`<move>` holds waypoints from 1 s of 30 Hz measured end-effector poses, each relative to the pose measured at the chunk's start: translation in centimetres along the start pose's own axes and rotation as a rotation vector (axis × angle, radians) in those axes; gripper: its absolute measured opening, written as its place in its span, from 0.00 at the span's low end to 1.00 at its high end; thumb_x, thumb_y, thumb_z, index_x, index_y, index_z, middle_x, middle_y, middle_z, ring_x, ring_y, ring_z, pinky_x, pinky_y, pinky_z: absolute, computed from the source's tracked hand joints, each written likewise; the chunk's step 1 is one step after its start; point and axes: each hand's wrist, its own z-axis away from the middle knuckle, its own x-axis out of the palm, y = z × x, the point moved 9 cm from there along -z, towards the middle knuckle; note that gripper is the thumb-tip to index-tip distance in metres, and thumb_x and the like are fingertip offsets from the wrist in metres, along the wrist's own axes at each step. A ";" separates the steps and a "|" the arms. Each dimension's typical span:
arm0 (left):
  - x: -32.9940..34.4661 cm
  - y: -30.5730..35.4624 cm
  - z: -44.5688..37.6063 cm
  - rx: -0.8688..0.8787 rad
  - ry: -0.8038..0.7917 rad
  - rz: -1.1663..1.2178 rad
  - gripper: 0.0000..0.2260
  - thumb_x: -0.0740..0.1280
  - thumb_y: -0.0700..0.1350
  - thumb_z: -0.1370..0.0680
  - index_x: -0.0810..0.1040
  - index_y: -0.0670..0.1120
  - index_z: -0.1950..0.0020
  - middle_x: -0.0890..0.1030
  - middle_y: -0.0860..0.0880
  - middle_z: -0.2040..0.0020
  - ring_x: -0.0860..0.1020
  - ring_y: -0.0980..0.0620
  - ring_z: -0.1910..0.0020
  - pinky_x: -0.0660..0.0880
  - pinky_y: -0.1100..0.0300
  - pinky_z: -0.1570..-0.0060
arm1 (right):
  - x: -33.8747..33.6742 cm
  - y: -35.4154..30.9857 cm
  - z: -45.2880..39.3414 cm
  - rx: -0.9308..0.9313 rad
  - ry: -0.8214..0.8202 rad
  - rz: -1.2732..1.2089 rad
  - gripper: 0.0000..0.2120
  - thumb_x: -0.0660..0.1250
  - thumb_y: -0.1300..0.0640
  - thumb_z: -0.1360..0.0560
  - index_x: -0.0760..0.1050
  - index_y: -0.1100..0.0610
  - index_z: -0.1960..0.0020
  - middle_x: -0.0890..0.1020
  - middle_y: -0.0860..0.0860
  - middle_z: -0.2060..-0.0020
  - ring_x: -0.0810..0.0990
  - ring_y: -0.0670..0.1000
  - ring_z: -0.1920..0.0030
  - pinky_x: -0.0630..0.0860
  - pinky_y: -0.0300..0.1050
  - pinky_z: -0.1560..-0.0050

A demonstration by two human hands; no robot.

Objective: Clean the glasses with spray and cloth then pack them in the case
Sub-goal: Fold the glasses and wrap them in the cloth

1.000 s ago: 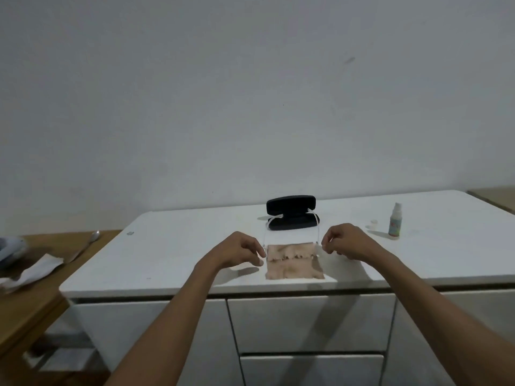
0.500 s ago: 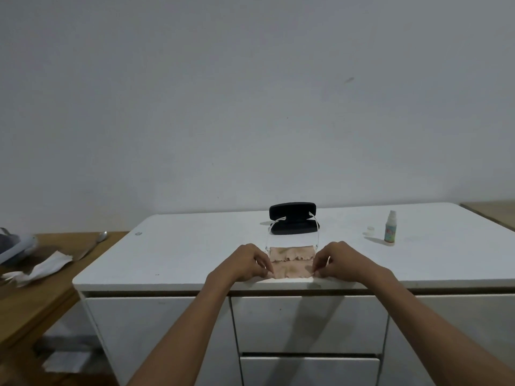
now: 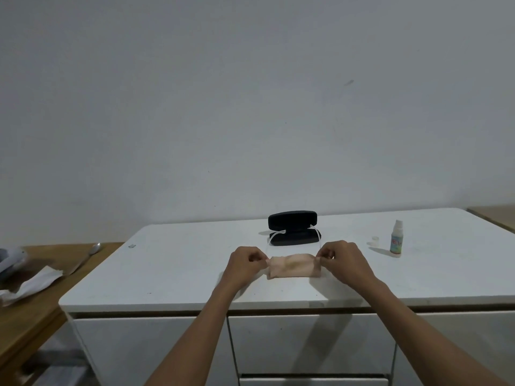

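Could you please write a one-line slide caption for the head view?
Left hand and right hand pinch a folded peach cleaning cloth before an open black glasses case on the white cabinet top.

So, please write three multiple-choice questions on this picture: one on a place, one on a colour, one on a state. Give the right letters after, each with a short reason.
1. Where does the spray bottle stand?
A. on the white counter, right of the hands
B. inside the case
C. on the wooden table at the left

2. What colour is the glasses case?
A. white
B. black
C. red

3. How is the cloth held?
A. it lies untouched
B. one hand crumples it
C. the left hand and the right hand each pinch one end

Answers:
1 A, the bottle is upright on the counter, with a small cap beside it.
2 B, the open case behind the cloth is black.
3 C, fingers of both hands pinch opposite ends of the cloth.
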 end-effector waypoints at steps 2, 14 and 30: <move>-0.1 -0.2 -0.1 -0.014 0.062 0.012 0.02 0.75 0.39 0.26 0.86 0.43 0.58 0.85 0.45 0.59 0.79 0.54 0.62 0.73 0.72 0.67 | 0.5 0.1 -0.1 0.025 0.020 -0.030 0.06 0.72 0.58 0.26 0.87 0.51 0.59 0.80 0.42 0.67 0.78 0.44 0.64 0.70 0.38 0.66; 0.3 -1.1 0.0 -0.075 0.219 -0.143 0.06 0.72 0.46 0.25 0.83 0.47 0.61 0.82 0.53 0.65 0.79 0.52 0.63 0.72 0.61 0.63 | 1.8 1.4 -0.3 0.205 0.198 -0.202 0.09 0.76 0.56 0.29 0.75 0.55 0.57 0.81 0.50 0.60 0.79 0.53 0.58 0.72 0.45 0.62; 0.1 0.7 0.3 0.135 0.188 -0.027 0.08 0.74 0.43 0.25 0.81 0.55 0.51 0.83 0.55 0.57 0.76 0.55 0.66 0.79 0.50 0.56 | 0.3 1.0 -0.5 0.087 0.172 -0.224 0.10 0.75 0.50 0.27 0.78 0.48 0.49 0.84 0.44 0.60 0.82 0.47 0.57 0.77 0.46 0.57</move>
